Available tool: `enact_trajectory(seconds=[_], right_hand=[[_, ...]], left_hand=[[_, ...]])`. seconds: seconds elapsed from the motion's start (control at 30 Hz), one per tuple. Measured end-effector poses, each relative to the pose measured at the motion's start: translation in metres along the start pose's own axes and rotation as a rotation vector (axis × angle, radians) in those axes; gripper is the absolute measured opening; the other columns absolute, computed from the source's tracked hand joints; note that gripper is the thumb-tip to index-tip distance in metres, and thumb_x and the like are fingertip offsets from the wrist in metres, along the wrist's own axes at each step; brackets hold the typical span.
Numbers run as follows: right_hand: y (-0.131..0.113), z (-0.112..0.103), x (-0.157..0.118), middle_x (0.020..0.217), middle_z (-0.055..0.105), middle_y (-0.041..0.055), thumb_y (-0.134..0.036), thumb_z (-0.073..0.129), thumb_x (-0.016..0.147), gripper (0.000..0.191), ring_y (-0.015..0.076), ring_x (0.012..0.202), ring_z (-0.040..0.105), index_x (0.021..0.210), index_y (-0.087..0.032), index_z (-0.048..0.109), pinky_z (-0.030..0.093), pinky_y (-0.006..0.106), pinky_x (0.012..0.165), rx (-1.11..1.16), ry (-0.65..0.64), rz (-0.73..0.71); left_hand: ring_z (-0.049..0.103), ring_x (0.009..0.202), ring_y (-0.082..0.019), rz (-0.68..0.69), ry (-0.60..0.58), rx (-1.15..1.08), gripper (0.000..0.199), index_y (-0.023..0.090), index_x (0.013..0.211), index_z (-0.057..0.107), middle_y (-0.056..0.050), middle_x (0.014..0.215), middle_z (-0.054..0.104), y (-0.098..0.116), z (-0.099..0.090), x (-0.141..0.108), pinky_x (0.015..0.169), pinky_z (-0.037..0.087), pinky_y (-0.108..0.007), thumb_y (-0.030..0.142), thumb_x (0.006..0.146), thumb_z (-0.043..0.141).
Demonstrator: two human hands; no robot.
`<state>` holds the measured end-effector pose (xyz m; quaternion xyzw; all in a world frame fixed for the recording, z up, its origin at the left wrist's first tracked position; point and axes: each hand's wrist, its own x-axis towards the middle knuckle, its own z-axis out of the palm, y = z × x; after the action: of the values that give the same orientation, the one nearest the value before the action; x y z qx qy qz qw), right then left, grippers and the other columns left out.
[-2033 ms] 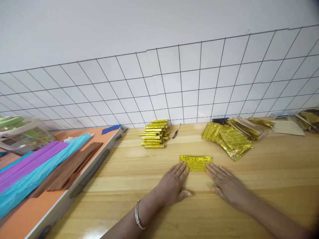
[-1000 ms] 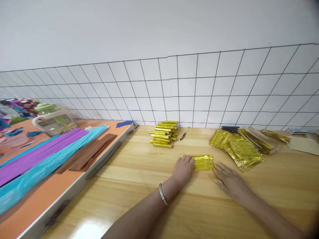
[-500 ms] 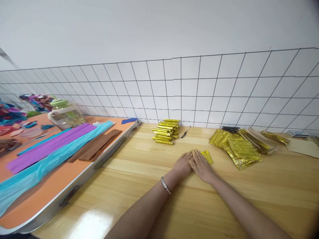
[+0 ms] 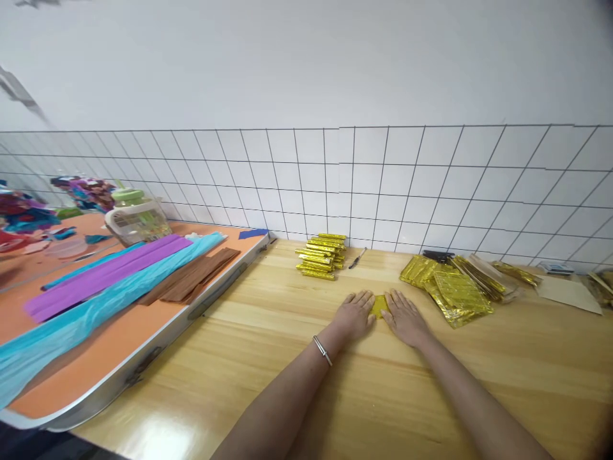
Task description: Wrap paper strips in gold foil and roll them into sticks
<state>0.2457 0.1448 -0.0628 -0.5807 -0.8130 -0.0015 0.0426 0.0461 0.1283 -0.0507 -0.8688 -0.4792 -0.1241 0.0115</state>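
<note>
"Grid-lined wall behind, pale wood counter below. Where's the foil?"

"Gold foil piece, flat, out from the counter's back edge. Left hand at one side, right hand at the other; how much they cover, cannot tell."

"Fingers?"

"Extended, slightly spread, palms down. No pinch visible."

"Main risk?"

"Tearing, I judge, if both hands press and drag apart; foil looks thin. Uneven pressure could set a crooked crease."

"Slippage?"

"Possible. Counter looks smooth. One hand lifted fast, a side might curl or cling to skin."

"Neighbours?"

"Pile of gold strips near the back edge, pen just beside. Wide left-hand sweep could scatter strips. Loose gold sheets lie beyond the right hand; a bump could slide them."
</note>
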Motion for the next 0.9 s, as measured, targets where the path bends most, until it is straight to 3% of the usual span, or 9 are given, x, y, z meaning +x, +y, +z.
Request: enact_trajectory(seconds=[0.17, 0.4, 0.63, 0.77, 0.9], right_hand=[[-0.008, 0.002, 0.001, 0.149, 0.017, 0.0099, -0.053, 0.019, 0.089, 0.065, 0.023, 0.136, 0.01, 0.142, -0.015, 0.021, 0.009, 0.043, 0.107, -0.045, 0.019, 0.119], [-0.018, 0.005, -0.002, 0.147, 0.021, 0.0146, -0.042, 0.02, 0.09, 0.06, 0.0256, 0.136, 0.01, 0.14, -0.009, 0.026, 0.009, 0.047, 0.106, -0.027, 0.06, 0.242], [-0.017, -0.016, 0.02, 0.144, 0.03, 0.011, -0.038, 0.015, 0.091, 0.058, 0.0213, 0.136, 0.013, 0.136, -0.007, 0.034, 0.013, 0.041, 0.109, 0.064, 0.122, 0.094], [-0.034, -0.008, 0.036, 0.14, 0.038, 0.0074, -0.041, 0.007, 0.092, 0.061, 0.0177, 0.131, 0.027, 0.135, -0.011, 0.038, 0.018, 0.037, 0.109, 0.129, 0.122, -0.006], [-0.039, 0.003, 0.035, 0.143, 0.033, 0.0034, -0.045, 0.008, 0.092, 0.059, 0.0181, 0.133, 0.022, 0.137, -0.016, 0.034, 0.017, 0.039, 0.11, 0.156, 0.119, -0.032]], left_hand=[[0.026, 0.132, -0.021, -0.048, 0.011, -0.007, 0.048, 0.018, 0.134, 0.033, -0.009, 0.14, 0.035, 0.0, -0.003, 0.017, 0.108, 0.017, -0.043, 0.038, 0.091, 0.026], [0.026, 0.131, -0.019, -0.038, 0.016, -0.049, 0.046, 0.016, 0.135, 0.032, -0.009, 0.141, 0.034, 0.026, 0.009, 0.034, 0.107, 0.021, -0.037, 0.03, 0.092, 0.023], [0.024, 0.132, -0.022, -0.038, 0.011, -0.071, 0.05, 0.016, 0.138, 0.027, -0.009, 0.142, 0.032, 0.025, 0.013, 0.028, 0.107, 0.02, -0.04, 0.033, 0.09, 0.026], [0.023, 0.132, -0.024, -0.029, 0.003, -0.071, 0.058, 0.015, 0.141, 0.02, -0.011, 0.144, 0.029, 0.023, 0.015, 0.029, 0.108, 0.016, -0.042, 0.038, 0.089, 0.029], [0.016, 0.134, -0.027, -0.031, 0.013, -0.069, 0.06, 0.017, 0.143, 0.014, -0.009, 0.147, 0.021, 0.021, 0.013, 0.028, 0.108, 0.013, -0.045, 0.04, 0.089, 0.028]])
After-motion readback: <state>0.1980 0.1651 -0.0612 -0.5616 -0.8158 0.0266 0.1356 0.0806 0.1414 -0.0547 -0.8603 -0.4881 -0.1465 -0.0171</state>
